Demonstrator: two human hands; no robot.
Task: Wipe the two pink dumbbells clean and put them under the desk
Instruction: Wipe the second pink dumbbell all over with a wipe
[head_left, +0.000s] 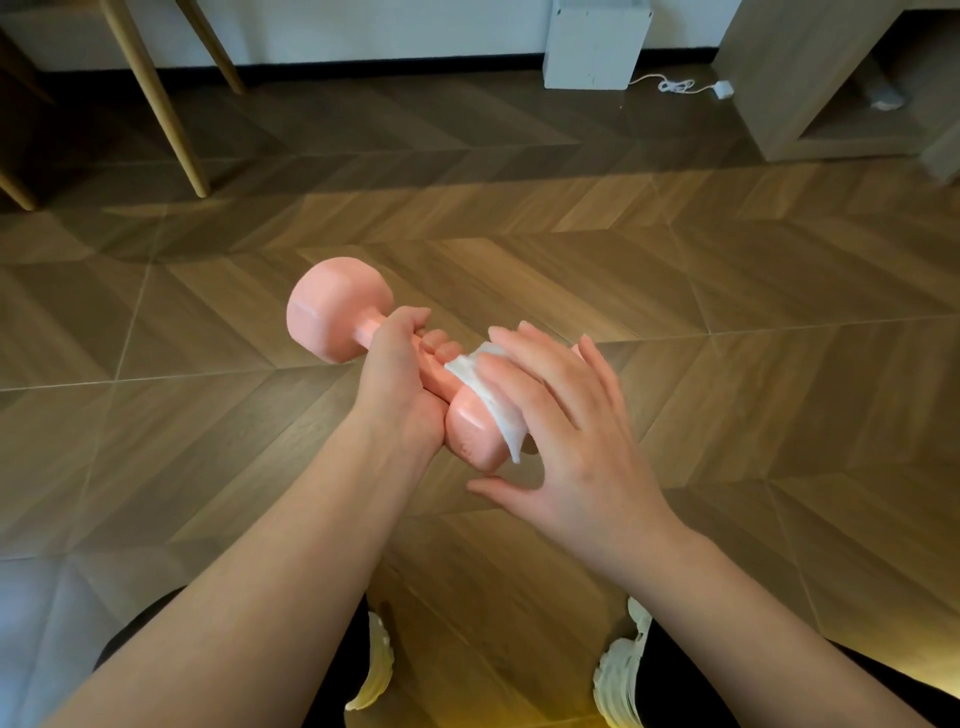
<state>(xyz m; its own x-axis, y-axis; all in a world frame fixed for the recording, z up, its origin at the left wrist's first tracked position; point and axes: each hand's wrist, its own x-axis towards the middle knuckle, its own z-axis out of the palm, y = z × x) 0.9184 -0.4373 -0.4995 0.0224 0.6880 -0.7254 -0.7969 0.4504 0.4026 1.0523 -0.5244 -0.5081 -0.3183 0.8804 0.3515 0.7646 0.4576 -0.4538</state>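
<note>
Dumbbell (337, 317) mid-wipe: left hand (395, 374) grips it; right hand (561, 415), spread, presses wipe (483, 384) on 5 o'clock head. Stowing outstanding.

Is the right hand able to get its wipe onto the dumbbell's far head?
Probably yes: the far head sticks out bare beyond the left hand, which grips only the handle.

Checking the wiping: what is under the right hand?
A white wipe, pressed by the right hand onto the near head of the pink dumbbell. The hand covers the rest of the wipe and that head.
</note>
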